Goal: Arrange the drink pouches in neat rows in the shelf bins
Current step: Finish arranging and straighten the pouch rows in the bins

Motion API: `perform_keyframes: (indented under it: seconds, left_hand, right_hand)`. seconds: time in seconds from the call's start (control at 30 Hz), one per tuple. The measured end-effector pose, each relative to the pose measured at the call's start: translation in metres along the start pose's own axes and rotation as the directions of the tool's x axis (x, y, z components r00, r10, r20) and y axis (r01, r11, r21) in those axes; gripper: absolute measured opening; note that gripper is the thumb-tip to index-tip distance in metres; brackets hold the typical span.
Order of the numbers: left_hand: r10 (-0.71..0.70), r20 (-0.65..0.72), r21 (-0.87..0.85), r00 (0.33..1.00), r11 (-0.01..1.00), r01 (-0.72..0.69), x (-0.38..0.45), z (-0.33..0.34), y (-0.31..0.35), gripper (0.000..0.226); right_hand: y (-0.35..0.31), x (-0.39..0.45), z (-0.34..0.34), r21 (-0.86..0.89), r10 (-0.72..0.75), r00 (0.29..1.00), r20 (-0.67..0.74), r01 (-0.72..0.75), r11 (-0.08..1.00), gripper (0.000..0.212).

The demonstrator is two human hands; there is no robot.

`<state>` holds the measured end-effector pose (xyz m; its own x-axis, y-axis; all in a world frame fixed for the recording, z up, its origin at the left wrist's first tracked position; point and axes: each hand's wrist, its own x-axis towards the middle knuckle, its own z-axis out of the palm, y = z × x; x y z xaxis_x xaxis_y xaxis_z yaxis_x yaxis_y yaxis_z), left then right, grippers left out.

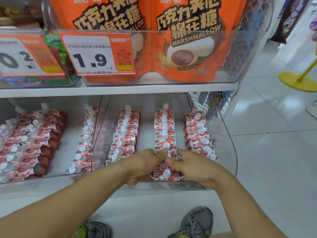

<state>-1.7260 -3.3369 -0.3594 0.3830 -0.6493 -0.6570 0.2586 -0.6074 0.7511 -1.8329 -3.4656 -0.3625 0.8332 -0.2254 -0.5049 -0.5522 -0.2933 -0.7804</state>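
Red-and-white drink pouches with white caps stand in three rows in a clear shelf bin (228,152): a left row (125,134), a middle row (164,131) and a right row (199,134). My left hand (145,164) and my right hand (193,167) both reach into the front of the middle row. Their thumbs meet on one pouch (169,154) there, and the fingers curl down around its sides. Two more pouches (165,174) stand in front of the hands.
A second clear bin (72,176) to the left holds looser rows of the same pouches. Orange marshmallow bags (187,40) and a price tag (97,54) fill the shelf above. A wire mesh panel (211,102) closes the shelf's right end. My shoes (197,222) are on the white floor.
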Motion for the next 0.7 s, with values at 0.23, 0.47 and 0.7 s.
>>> perform_keyframes:
  seconds: [0.23, 0.47, 0.7]
  left_hand:
    - [0.147, -0.178, 0.485, 0.973, 0.873, -0.043, -0.015, -0.012, -0.004, 0.068]
    - [0.836, -0.393, 0.876, 0.382, 0.467, -0.121, -0.080, -0.072, -0.062, 0.067]
    - [0.747, -0.456, 0.748, 0.484, 0.616, -0.246, -0.077, -0.085, -0.085, 0.087]
  right_hand:
    - [-0.009, -0.012, -0.010, 0.029, -0.007, 1.000, 0.004, 0.007, 1.000, 0.034]
    - [-0.050, 0.005, 0.039, -0.156, -0.494, 0.697, -0.520, 0.491, 0.857, 0.058]
    - [-0.087, 0.070, 0.090, -0.072, -0.073, 0.985, -0.157, 0.062, 0.996, 0.090]
